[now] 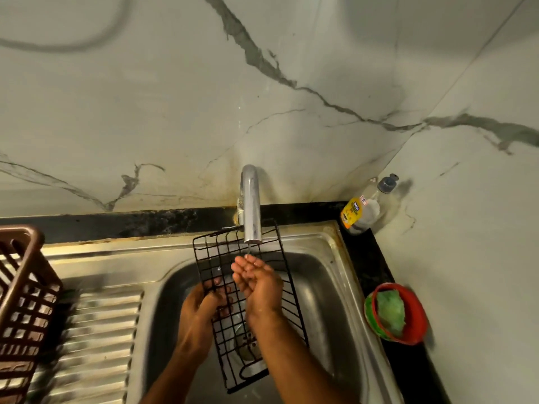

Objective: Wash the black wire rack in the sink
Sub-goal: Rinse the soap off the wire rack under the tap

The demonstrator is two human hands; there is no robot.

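The black wire rack [217, 255] stands tilted over the steel sink [329, 275], its top leaning near the chrome tap [250, 205]. My left hand [201, 304] grips the rack's left side, with the fingers curled through the grid. In front of the rack my right hand [256, 281] lies palm up and cupped, its fingers straight under a thin stream of water from the tap. The rack's lower end reaches down over the drain [248, 342].
A brown plastic basket [20, 301] stands on the ribbed draining board [96, 339] at the left. A dish soap bottle [361, 211] stands in the back right corner. A red bowl with a green scrub pad [390, 313] sits on the black counter at the right.
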